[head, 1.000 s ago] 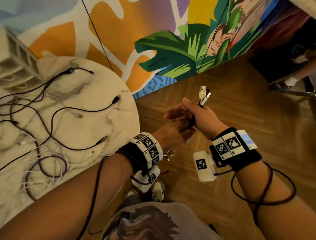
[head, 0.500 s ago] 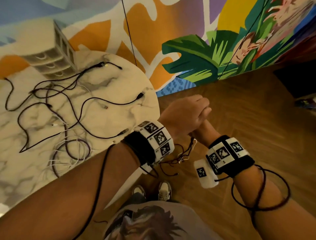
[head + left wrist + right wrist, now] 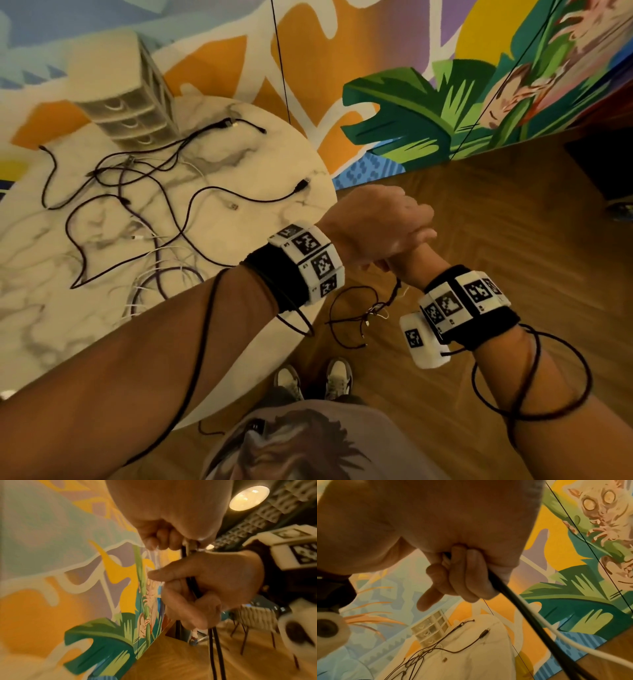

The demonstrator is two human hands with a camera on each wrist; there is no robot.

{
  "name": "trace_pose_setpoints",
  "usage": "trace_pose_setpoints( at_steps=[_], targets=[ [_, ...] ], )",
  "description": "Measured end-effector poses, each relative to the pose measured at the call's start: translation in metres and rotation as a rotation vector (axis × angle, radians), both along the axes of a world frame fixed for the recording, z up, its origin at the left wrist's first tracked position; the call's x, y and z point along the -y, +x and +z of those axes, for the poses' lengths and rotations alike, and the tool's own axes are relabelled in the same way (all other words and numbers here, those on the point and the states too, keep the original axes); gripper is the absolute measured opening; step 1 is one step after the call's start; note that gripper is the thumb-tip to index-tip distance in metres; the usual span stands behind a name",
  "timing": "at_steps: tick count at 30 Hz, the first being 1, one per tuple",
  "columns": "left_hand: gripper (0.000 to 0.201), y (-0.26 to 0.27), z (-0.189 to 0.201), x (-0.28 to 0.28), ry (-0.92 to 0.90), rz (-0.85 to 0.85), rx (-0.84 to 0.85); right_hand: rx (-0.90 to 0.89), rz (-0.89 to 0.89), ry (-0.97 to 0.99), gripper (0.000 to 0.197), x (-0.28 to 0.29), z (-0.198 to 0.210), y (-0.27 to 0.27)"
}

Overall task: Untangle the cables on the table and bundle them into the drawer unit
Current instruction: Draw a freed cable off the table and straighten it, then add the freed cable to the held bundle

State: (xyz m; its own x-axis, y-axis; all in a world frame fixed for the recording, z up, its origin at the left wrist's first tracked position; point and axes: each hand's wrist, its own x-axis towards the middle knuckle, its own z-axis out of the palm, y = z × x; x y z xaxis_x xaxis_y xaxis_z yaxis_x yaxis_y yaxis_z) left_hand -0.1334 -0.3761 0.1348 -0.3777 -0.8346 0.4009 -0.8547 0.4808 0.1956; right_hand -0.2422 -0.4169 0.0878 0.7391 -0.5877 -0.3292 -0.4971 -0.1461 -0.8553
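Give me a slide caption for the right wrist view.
Right hand grips a black cable and white cable above the cable-strewn table.

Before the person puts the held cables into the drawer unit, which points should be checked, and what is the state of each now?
1. Right hand grips the black cable and white cable: ok.
2. Left hand holds the cable ends: ok.
3. Held cables coiled into a bundle: not ok, loose loops dangle below the wrists.
4. A drawer of the drawer unit is open: not ok, visible fronts look closed.
5. Table free of cables: not ok, tangled cables remain.
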Motion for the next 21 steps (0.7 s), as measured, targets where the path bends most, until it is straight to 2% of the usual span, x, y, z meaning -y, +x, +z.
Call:
trace_pose_setpoints(
  at_steps=[2, 4, 7, 10, 14, 15, 17, 21],
  targets=[
    [0.026, 0.015, 0.002, -0.01, 0.193, 0.133, -0.204, 0.083, -0.019, 0.078, 0.04, -0.006, -0.001, 0.004],
    [0.026, 0.043, 0.001, -0.027, 0.307, 0.289, -0.371, 0.083, -0.061, 0.095, 0.058, -0.012, -0.004, 0.006],
    [0.022, 0.1, -0.018, -0.072, 0.398, 0.553, -0.472, 0.064, -0.082, 0.117, 0.066, -0.022, -0.021, 0.01],
    [0.02, 0.143, -0.052, -0.136, 0.622, 0.726, -0.386, 0.06, -0.096, 0.201, 0.062, -0.034, -0.037, 0.022],
    [0.009, 0.156, -0.104, -0.198, 0.924, 0.727, -0.118, 0.022, -0.072, 0.261, 0.065, -0.048, -0.057, 0.039],
    [0.007, 0.153, -0.112, -0.204, 0.94, 0.732, -0.082, 0.013, -0.063, 0.261, 0.065, -0.05, -0.061, 0.043],
    [0.021, 0.146, -0.126, -0.206, 0.912, 0.75, -0.034, -0.001, -0.034, 0.256, 0.064, -0.055, -0.067, 0.05],
    [0.035, 0.14, -0.141, -0.17, 0.781, 0.808, -0.038, -0.059, 0.005, 0.246, 0.064, -0.065, -0.071, 0.058]
  ],
)
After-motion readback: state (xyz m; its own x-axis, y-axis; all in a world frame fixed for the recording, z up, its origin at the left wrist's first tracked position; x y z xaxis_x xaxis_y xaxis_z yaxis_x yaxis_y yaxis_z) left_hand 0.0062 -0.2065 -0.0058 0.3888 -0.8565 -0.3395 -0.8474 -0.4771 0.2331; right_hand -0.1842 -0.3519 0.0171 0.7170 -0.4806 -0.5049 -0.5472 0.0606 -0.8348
